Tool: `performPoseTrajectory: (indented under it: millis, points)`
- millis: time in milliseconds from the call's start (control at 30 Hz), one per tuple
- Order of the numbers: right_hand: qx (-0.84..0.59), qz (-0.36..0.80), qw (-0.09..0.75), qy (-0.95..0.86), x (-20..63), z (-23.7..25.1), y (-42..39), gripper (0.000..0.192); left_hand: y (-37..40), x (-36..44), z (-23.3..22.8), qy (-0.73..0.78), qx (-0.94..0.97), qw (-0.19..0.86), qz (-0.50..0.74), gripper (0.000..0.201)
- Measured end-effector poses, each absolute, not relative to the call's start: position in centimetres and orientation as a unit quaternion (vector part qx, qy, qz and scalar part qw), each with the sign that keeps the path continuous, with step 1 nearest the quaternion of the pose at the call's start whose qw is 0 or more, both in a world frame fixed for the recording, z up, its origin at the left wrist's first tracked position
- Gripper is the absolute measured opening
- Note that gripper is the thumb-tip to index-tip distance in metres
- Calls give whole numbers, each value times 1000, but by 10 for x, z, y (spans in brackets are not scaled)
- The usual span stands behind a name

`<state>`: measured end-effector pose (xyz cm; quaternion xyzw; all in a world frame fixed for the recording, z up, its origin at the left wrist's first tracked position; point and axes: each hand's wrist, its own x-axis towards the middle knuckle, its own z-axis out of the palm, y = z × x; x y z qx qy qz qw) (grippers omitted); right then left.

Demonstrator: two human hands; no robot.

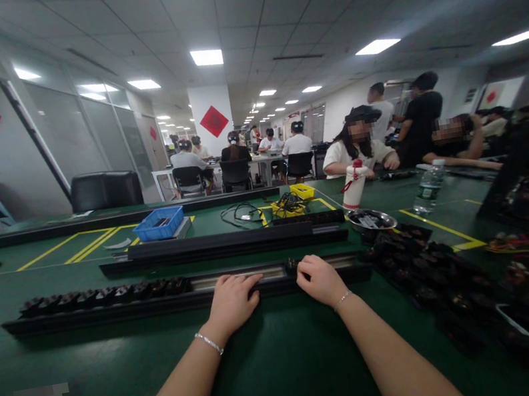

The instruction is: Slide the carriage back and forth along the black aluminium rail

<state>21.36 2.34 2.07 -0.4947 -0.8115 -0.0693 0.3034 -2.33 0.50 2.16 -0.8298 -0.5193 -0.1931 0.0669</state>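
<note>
A long black rail (111,315) lies across the green table in front of me. Several small black modules (103,294) sit in a row along its left part, and bare metal track (271,272) shows farther right. My left hand (234,301) rests over the middle of the track with its fingers stretched out, holding nothing. Curled at the rail's right part, my right hand (323,279) grips a small black block (291,265) whose top shows beside the fingers. Its fingertips are partly hidden. A heap of loose black modules (428,268) lies to the right.
Behind the rail lies another black rail (222,245). Farther back stand a blue basket (160,224), a yellow bin (303,191) and cables (242,215). A metal bowl (372,219), a white cup (354,186) and a bottle (429,189) stand right. A person (359,141) sits across.
</note>
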Motion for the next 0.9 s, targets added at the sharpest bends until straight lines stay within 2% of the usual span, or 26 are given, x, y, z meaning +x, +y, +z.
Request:
performPoseTrajectory:
  millis: [400, 667, 767, 900]
  points:
    - [-515, -87, 307, -796, 218, 21, 23, 19, 5, -23, 22, -523, -828, 63, -193, 36]
    - [-528, -71, 366, -763, 218, 18, 23, 21, 6, -23, 21, -527, -825, 56, -195, 37]
    - [-566, -76, 396, -719, 213, 17, 23, 16, 5, -23, 21, -527, -825, 58, -196, 37]
    - [-593, -73, 381, -706, 206, 17, 24, 39, 5, -23, 22, -523, -827, 62, -196, 36]
